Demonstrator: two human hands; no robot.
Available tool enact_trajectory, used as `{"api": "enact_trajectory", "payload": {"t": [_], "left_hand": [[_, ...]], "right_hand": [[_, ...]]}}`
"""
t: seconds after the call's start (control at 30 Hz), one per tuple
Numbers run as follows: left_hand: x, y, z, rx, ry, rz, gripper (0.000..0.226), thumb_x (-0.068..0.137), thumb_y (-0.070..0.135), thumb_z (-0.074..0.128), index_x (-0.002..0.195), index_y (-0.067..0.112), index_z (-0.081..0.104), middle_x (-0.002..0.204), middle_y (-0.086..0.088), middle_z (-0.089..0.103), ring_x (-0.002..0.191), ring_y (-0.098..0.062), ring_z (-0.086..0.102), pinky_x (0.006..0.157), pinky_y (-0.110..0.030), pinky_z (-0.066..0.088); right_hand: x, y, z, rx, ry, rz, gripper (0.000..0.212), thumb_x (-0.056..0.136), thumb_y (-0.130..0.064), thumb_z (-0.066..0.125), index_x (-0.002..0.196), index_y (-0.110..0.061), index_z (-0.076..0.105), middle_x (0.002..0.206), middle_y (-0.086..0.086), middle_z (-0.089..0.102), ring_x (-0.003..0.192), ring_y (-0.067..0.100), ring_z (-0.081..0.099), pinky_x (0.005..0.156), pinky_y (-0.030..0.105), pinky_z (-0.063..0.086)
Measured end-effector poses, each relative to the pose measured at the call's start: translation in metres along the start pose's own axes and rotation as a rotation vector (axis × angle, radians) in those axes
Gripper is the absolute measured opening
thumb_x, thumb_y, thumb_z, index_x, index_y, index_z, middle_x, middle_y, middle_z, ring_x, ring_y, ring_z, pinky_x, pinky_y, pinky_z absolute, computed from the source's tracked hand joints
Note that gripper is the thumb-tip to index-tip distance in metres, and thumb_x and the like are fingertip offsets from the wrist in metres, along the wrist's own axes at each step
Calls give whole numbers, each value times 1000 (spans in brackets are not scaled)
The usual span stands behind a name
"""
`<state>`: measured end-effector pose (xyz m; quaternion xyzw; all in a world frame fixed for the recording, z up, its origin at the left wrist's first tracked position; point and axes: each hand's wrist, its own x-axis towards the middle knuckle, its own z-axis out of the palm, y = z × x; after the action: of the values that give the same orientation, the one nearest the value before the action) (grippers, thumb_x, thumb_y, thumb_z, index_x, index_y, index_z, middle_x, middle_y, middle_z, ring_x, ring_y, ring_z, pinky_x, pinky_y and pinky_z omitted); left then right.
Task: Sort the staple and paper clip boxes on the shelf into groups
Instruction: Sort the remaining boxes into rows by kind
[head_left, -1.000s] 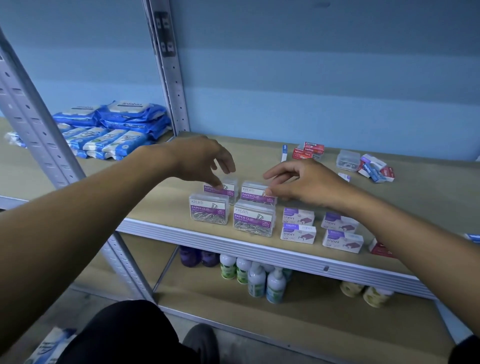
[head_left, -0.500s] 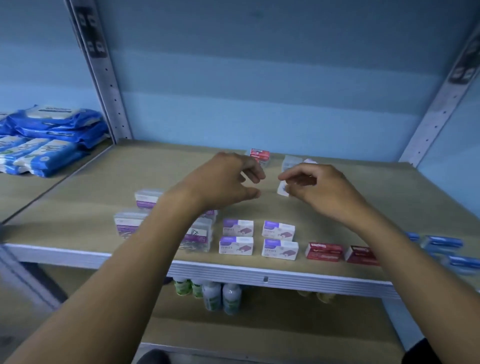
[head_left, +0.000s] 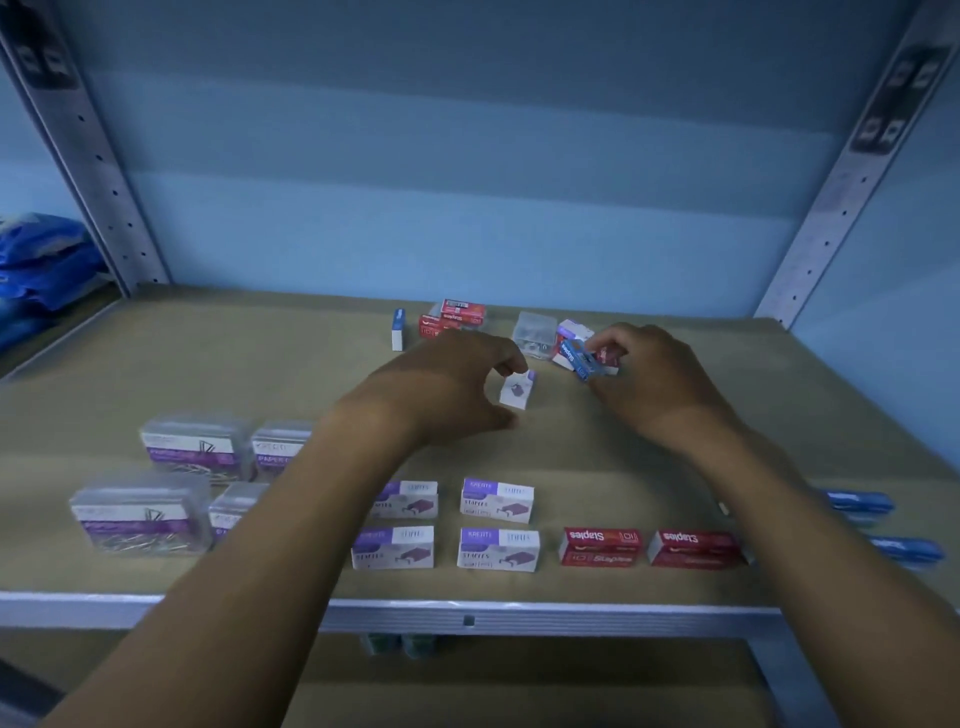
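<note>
Front edge: shelf (head_left: 156, 577) lip ran just below the sorted rows; red staple boxes (head_left: 600, 545) sat close to it w/ my right forearm over their far end. Risk as I judged it: pulling that arm back low could've clipped one off the edge.
Front left: clear paper clip boxes (head_left: 140, 514) in a 2x2 block, partly under my left forearm. Same risk — a dragged elbow would've skewed the block.
Front mid: purple-and-white staple boxes (head_left: 497, 550), four in 2 rows, squared up.
Front right: blue staple boxes (head_left: 860, 501), blurred, mostly hidden by my arm; count unclear.
Left hand (head_left: 447, 384): curled, thumb & fingers apart, closing round a small purple-and-white box (head_left: 517, 391) lying skewed mid-shelf. Index tip near its top; couldn't tell if touching. Not gripped yet. Light box, so a clumsy pinch might've flicked it away.
Right hand (head_left: 649, 374): pinching a blue box (head_left: 582, 358) at the loose pile, tilted. A red box seemed tucked against it under my fingers; if lifted together, one could've dropped.
Back: unsorted red boxes (head_left: 454, 317), a clear clip box (head_left: 535, 335), a box on end (head_left: 398, 328). The on-end one looked easy to topple w/ a passing reach.
</note>
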<state>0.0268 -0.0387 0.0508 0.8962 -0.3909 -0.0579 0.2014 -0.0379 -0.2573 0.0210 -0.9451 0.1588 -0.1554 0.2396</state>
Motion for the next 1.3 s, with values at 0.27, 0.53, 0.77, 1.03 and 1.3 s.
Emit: {"api": "enact_trajectory", "payload": {"t": [0.27, 0.53, 0.77, 1.03, 1.3], "left_hand": [[32, 4, 13, 94, -43, -26, 58, 93, 39, 61, 146, 31, 39, 154, 6, 38, 141, -18, 35, 110, -33, 31], [44, -1, 28, 89, -120, -51, 50, 94, 25, 59, 143, 26, 46, 148, -1, 47, 135, -22, 44, 106, -33, 38], [45, -4, 31, 100, -61, -21, 46, 86, 29, 71, 128, 23, 55, 132, -2, 52, 122, -21, 49, 95, -30, 41], [40, -7, 31, 31, -53, -58, 46, 80, 37, 76, 121, 27, 58, 126, 1, 56, 118, -18, 50, 96, -32, 46], [38, -7, 30, -41, -26, -106, 63, 75, 36, 82, 129, 26, 52, 134, 1, 55, 121, -19, 51, 93, -29, 46]], "right_hand": [[24, 5, 17, -89, -68, 73, 55, 91, -21, 44, 145, -30, 43, 137, 10, 52, 129, 39, 44, 103, 44, 41], [33, 5, 24, -230, -176, 99, 75, 77, -31, 28, 152, -27, 35, 151, 2, 44, 138, 37, 39, 111, 52, 36], [30, 11, 19, -188, 4, 116, 30, 93, -16, 52, 121, -23, 60, 125, 11, 52, 116, 38, 52, 99, 45, 45], [25, 17, 15, -152, 87, 131, 7, 80, -16, 55, 79, -16, 62, 95, 10, 67, 91, 36, 60, 74, 40, 53], [24, 22, 5, 4, 128, 112, 24, 82, -14, 72, 103, -15, 60, 92, 4, 66, 91, 25, 60, 70, 32, 46]]}}
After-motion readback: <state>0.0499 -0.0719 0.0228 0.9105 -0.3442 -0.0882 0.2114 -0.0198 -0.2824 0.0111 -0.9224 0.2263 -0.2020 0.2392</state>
